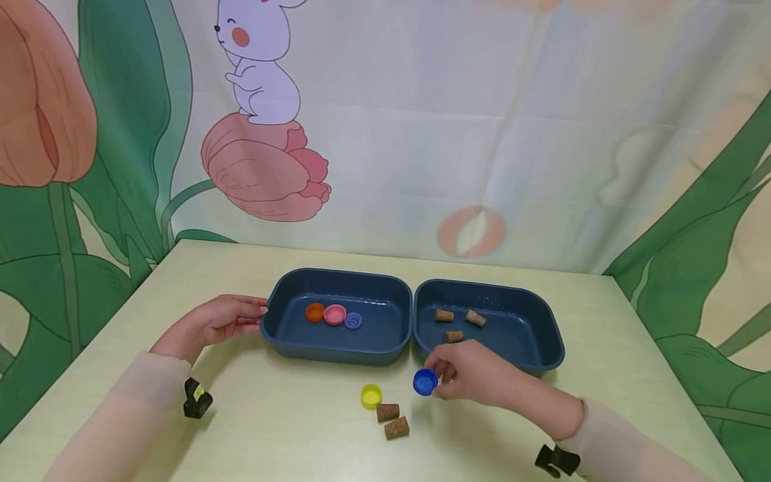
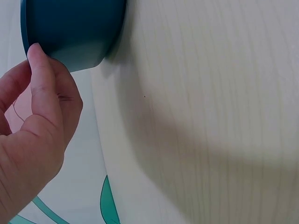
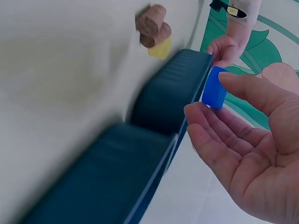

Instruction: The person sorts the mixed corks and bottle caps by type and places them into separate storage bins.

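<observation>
My left hand (image 1: 231, 318) holds the left end of a dark blue tray (image 1: 337, 357), its thumb at the rim in the left wrist view. Inside that tray lie an orange cap (image 1: 315, 312), a pink cap (image 1: 334, 314) and a light blue-violet cap (image 1: 353, 321). In front of the second dark blue tray (image 1: 545, 358), my right hand (image 1: 466, 375) pinches a blue bottle cap (image 3: 214, 88) between thumb and fingers, above the table. A yellow cap (image 1: 371, 396) and two corks, one upper (image 1: 388, 412) and one lower (image 1: 397, 428), lie on the table nearby.
Three corks lie in the right tray, one of them a tilted cork (image 1: 475, 318). The two trays stand side by side on the pale wooden table (image 1: 271, 428). Behind the table hangs a printed cloth (image 1: 385, 167) with a rabbit and flowers.
</observation>
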The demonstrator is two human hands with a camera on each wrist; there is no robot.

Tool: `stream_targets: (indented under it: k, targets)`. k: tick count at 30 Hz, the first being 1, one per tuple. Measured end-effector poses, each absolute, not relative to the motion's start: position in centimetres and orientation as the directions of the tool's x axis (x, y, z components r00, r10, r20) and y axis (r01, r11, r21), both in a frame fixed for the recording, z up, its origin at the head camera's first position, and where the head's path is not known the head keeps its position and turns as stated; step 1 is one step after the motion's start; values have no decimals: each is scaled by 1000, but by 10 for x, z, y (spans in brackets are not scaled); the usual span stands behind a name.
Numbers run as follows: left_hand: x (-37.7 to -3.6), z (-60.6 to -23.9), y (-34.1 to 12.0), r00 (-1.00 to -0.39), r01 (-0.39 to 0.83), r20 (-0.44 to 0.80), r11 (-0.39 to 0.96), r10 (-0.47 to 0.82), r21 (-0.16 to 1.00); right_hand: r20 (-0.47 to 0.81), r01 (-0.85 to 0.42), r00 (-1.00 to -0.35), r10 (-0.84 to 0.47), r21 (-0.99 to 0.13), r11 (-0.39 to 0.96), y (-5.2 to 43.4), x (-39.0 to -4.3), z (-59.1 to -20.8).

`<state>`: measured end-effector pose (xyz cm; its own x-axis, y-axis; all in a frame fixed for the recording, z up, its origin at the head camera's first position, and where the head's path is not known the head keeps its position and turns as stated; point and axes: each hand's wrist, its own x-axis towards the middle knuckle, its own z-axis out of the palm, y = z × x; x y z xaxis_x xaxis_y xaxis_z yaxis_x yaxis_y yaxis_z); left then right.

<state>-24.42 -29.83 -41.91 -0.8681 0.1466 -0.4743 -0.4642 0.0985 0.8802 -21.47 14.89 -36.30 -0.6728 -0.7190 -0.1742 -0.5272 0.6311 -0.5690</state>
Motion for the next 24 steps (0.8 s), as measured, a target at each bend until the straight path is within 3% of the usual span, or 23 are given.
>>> stream_targets:
  k: [11, 24]
  targets:
    - [-245, -420, -297, -872, -460, -469, 90, 141, 883, -109, -605, -670, -734, -492, 626, 139, -234, -343]
    - [-244, -418, -297, -869, -470, -477, 81, 133, 879, -175, -522, -707, -685, -524, 673, 116, -261, -330]
